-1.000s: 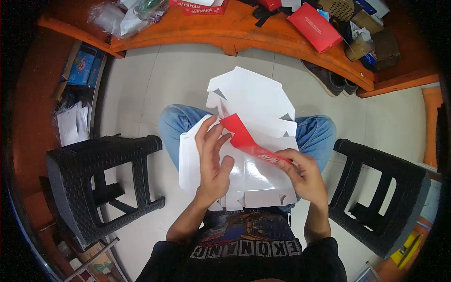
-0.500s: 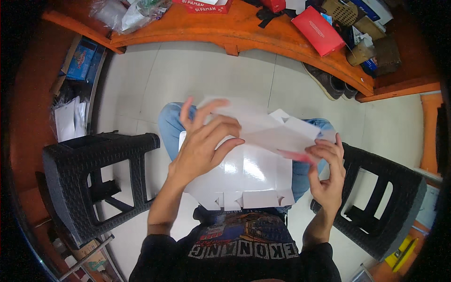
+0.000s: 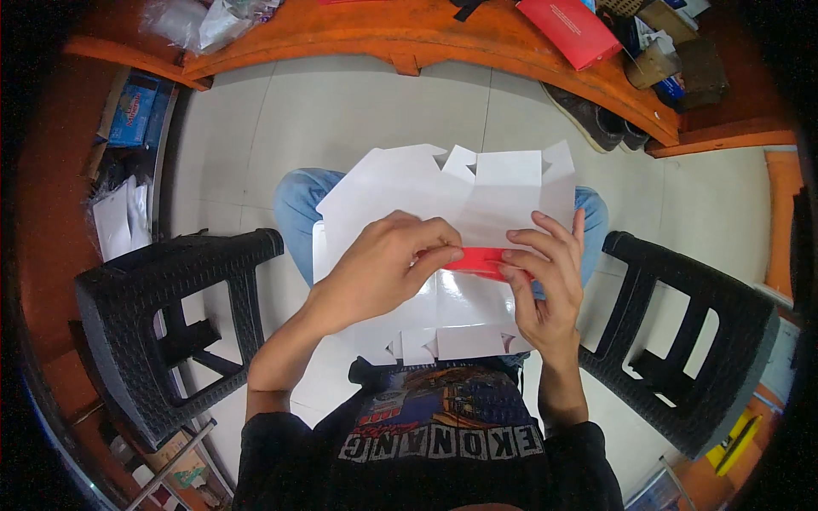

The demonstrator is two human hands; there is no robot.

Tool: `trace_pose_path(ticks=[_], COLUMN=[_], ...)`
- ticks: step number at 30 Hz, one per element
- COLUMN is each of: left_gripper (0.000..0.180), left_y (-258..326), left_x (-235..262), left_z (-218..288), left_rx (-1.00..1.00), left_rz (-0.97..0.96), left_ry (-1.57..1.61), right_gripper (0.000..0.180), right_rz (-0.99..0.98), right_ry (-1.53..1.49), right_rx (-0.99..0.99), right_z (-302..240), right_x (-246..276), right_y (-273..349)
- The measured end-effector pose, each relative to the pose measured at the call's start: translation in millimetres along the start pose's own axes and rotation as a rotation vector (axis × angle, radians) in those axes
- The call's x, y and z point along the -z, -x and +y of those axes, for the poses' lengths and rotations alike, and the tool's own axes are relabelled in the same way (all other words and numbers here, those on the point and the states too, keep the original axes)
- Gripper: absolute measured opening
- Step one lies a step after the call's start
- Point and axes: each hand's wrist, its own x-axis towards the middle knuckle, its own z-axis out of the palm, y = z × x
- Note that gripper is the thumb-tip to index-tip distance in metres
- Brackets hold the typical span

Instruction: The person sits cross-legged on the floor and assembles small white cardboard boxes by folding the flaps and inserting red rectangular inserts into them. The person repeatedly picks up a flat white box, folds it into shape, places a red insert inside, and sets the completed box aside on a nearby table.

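A flat cardboard box blank (image 3: 383, 183) with white inner side and cut flaps along its far edge lies over my lap. Its near edge is turned up, showing a red folded strip (image 3: 475, 262). My left hand (image 3: 383, 264) pinches the left end of that strip between thumb and fingers. At the strip's right end, my right hand (image 3: 550, 277) has its thumb below and its fingers above, gripping the edge. Under the blank, nearer my body, lies a glossy white sheet (image 3: 477, 311) with notched tabs on its near edge.
Black plastic stools stand at my left (image 3: 170, 332) and right (image 3: 682, 341). Across the far side runs an orange wooden shelf (image 3: 341, 68) carrying a red box (image 3: 571, 32) and plastic bags (image 3: 200, 24). Dark shoes (image 3: 588, 119) sit beneath it on the tiled floor.
The blank, blurred and tilted in the air before, now lies flatter with its flaps pointing away from me. Both hands have come closer together on its red near edge.
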Motion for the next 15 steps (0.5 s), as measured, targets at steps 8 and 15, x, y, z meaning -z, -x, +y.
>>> trace_pose_path(ticks=[8, 15], left_gripper=[0.015, 0.011], left_y=[-8.0, -8.4], left_x=[-18.3, -18.8], left_z=[12.2, 10.9], left_rx=[-0.132, -0.263], left_rz=[-0.004, 0.064], left_ry=[-0.199, -0.318], right_gripper=[0.017, 0.031], right_rz=[-0.069, -0.144], right_ry=[0.095, 0.078], right_rx=[0.062, 0.114], right_z=[7.1, 19.2], right_x=[0.1, -5.9], right_y=[-0.1, 5.0])
